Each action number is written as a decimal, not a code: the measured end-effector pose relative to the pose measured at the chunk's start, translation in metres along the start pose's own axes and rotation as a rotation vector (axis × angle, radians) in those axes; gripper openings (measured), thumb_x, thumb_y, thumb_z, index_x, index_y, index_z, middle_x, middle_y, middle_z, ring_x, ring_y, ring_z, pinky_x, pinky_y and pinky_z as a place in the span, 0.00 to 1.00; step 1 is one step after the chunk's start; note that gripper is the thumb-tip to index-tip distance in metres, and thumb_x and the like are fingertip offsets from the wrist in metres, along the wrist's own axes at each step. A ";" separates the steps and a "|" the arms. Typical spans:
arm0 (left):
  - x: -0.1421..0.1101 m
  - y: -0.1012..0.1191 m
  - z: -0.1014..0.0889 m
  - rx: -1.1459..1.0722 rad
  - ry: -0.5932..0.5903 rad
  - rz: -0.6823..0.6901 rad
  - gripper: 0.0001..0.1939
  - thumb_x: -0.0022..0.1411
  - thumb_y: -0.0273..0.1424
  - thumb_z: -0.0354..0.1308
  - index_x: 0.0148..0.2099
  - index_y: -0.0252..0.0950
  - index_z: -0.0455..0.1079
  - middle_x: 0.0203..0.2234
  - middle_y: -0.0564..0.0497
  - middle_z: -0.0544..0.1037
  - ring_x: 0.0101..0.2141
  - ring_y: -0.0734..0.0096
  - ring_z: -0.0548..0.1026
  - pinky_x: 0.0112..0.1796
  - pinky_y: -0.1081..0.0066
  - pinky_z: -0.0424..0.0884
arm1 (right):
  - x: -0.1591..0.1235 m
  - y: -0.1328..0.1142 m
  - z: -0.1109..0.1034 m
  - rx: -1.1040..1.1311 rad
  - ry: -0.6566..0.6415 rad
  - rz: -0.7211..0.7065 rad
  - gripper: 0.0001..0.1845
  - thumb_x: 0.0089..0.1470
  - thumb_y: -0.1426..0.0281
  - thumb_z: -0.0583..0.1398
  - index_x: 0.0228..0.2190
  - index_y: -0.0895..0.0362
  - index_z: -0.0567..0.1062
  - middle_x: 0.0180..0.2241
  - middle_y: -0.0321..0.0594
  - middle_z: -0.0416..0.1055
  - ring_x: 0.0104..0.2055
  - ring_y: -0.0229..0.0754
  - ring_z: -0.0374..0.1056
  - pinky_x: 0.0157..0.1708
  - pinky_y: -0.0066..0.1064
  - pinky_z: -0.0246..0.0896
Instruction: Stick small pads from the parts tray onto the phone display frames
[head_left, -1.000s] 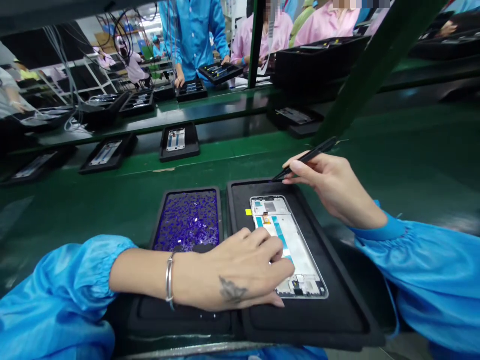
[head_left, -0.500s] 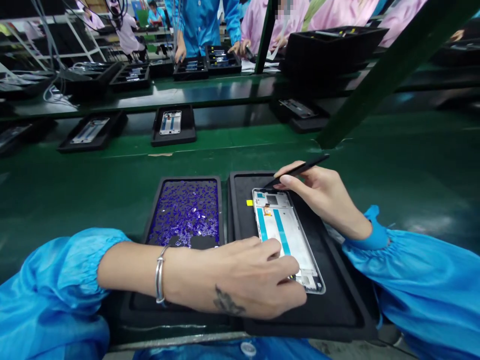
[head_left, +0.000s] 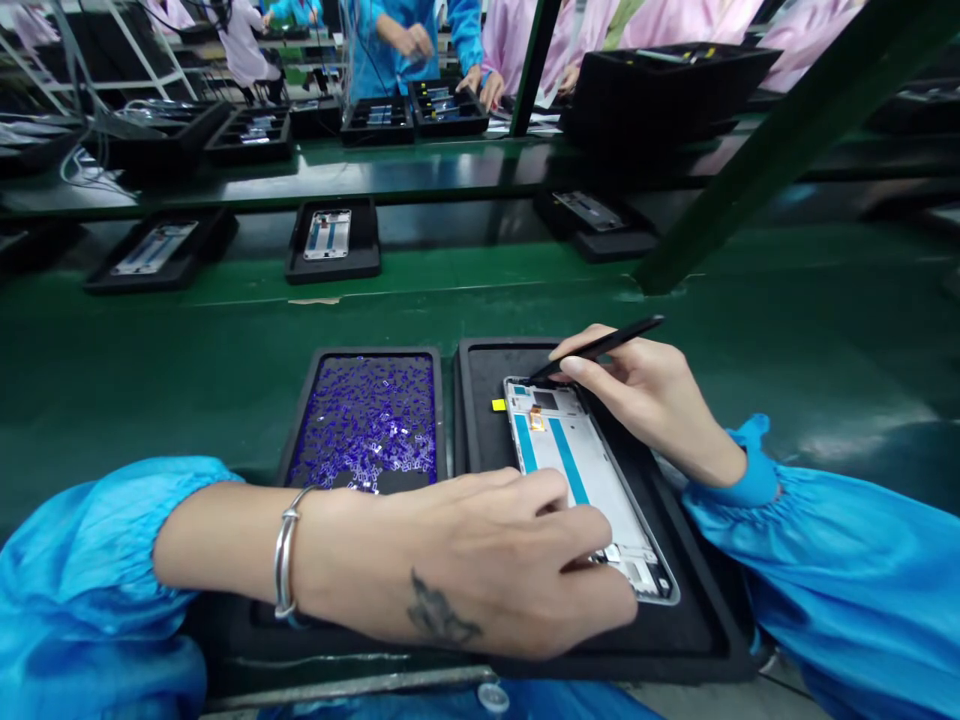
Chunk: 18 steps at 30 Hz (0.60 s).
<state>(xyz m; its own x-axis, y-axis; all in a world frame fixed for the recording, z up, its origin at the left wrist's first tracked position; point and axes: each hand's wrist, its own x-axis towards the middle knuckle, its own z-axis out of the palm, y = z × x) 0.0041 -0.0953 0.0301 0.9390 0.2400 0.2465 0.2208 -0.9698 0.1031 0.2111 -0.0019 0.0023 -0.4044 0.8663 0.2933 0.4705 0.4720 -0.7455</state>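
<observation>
A silver phone frame with blue strips and a small flex cable lies on a black foam tray in front of me. My left hand is curled over its lower left part, fingertips hidden beneath the knuckles, apparently gripping the frame. Between thumb and fingers, my right hand pinches black tweezers, whose tip is at the frame's top edge. To the left, a second black tray holds many tiny purple-edged clear pieces, partly covered by my left forearm.
Further back, black trays with phone frames line the green bench. A slanted green post rises at the right. Co-workers in blue and pink stand across the bench beside more trays.
The tweezers' tip has come down onto the frame's top edge. The frame's lower end has swung slightly right with my left hand. Across the bench, a co-worker's hand has lifted.
</observation>
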 end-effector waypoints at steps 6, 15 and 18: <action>0.000 0.001 0.000 0.017 -0.003 0.016 0.14 0.67 0.19 0.40 0.36 0.34 0.65 0.30 0.47 0.66 0.27 0.69 0.60 0.28 0.67 0.61 | 0.001 0.003 -0.001 -0.065 -0.016 -0.050 0.12 0.59 0.61 0.58 0.36 0.57 0.75 0.37 0.39 0.73 0.36 0.37 0.69 0.34 0.29 0.64; -0.001 -0.001 0.001 0.037 -0.019 0.014 0.12 0.67 0.20 0.41 0.36 0.35 0.64 0.30 0.48 0.65 0.28 0.68 0.61 0.28 0.67 0.62 | -0.002 0.003 -0.001 -0.171 -0.016 -0.092 0.12 0.59 0.61 0.57 0.37 0.54 0.76 0.40 0.39 0.73 0.37 0.39 0.69 0.39 0.33 0.64; -0.002 -0.001 0.002 0.034 -0.033 0.011 0.11 0.67 0.20 0.42 0.37 0.34 0.63 0.31 0.48 0.65 0.28 0.68 0.61 0.28 0.67 0.62 | -0.002 0.002 0.000 -0.039 0.040 0.012 0.13 0.58 0.60 0.58 0.37 0.56 0.75 0.38 0.40 0.73 0.37 0.39 0.70 0.36 0.31 0.66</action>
<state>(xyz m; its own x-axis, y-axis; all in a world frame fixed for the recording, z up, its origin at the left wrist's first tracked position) 0.0029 -0.0949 0.0281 0.9496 0.2280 0.2153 0.2184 -0.9735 0.0677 0.2129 -0.0023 0.0008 -0.3674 0.8772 0.3090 0.5055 0.4672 -0.7254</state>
